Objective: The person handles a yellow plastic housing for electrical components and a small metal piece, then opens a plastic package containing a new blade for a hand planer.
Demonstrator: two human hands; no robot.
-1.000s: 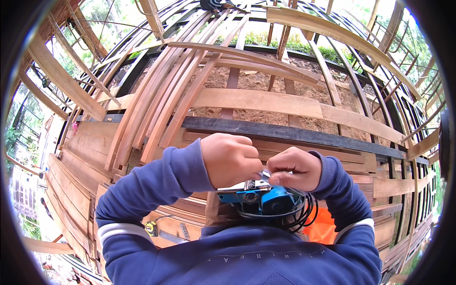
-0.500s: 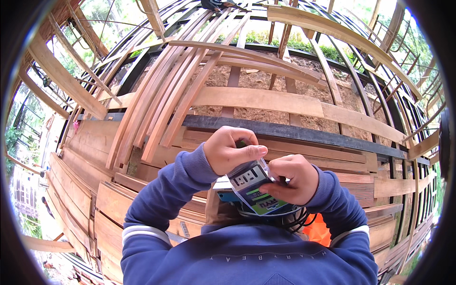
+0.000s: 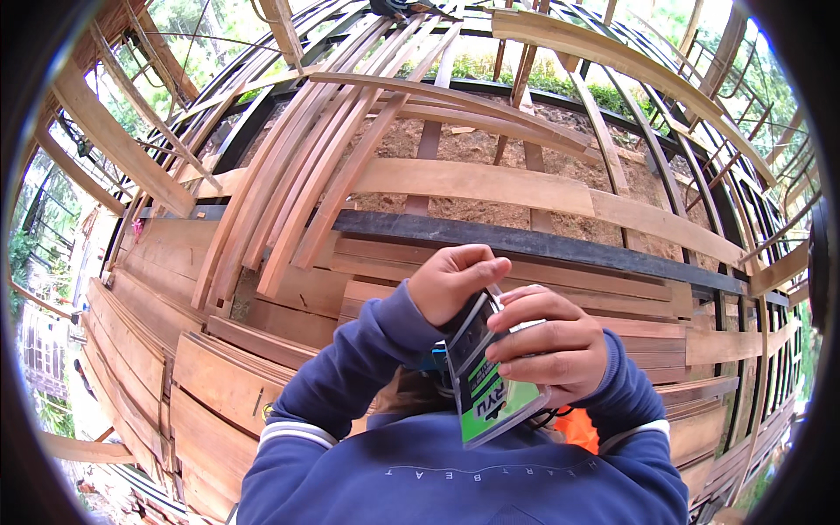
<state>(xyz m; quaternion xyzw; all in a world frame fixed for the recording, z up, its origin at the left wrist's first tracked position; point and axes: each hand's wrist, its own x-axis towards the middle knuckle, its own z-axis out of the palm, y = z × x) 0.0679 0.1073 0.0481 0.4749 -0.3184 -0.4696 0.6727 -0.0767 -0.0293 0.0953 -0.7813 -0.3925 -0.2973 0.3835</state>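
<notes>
A clear plastic package with a black and green printed card (image 3: 492, 389) is held tilted in front of my chest. Closed around its upper end is my left hand (image 3: 457, 282), thumb on top. My right hand (image 3: 553, 343) grips its right side, fingers lying across the front. What the package contains is mostly covered by my fingers. Partly hidden behind it, close to my body, is a teal-blue object (image 3: 434, 357) whose kind I cannot make out.
Long wooden boards (image 3: 306, 192) lie across a dark beam (image 3: 525, 238); stacked planks (image 3: 223, 385) are at the left. Beyond the beam, bare soil (image 3: 472, 188) shows between joists. An orange item (image 3: 579, 430) sits by my right forearm. Another person (image 3: 402, 9) is at the far edge.
The package has turned more upright and moved slightly right. My left hand has shifted right and down; my right hand has turned, its fingers now spread over the package's front.
</notes>
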